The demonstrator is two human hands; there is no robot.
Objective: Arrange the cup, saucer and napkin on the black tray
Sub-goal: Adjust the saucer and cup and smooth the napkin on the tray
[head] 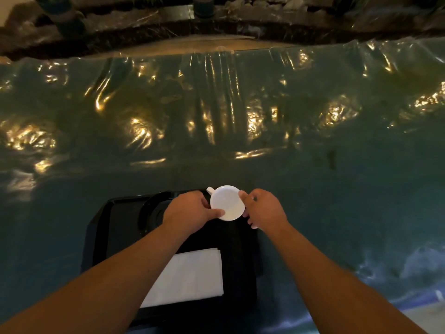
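A black tray (115, 237) lies near the table's front edge. A folded white napkin (192, 276) rests on its near half, partly hidden by my left forearm. A dark round saucer (150, 210) sits on the tray's far left part, partly covered by my left hand. A white cup (226, 203) is held over the tray's far right corner, its handle pointing up-left. My left hand (190, 210) grips its left side. My right hand (262, 208) pinches its right side. I cannot tell whether the cup touches the tray.
The table (337, 189) wears a dark green cloth under wrinkled, shiny clear plastic. A dark ledge with pots and stones (204, 10) runs along the far side. The table's front edge (421, 314) shows at lower right.
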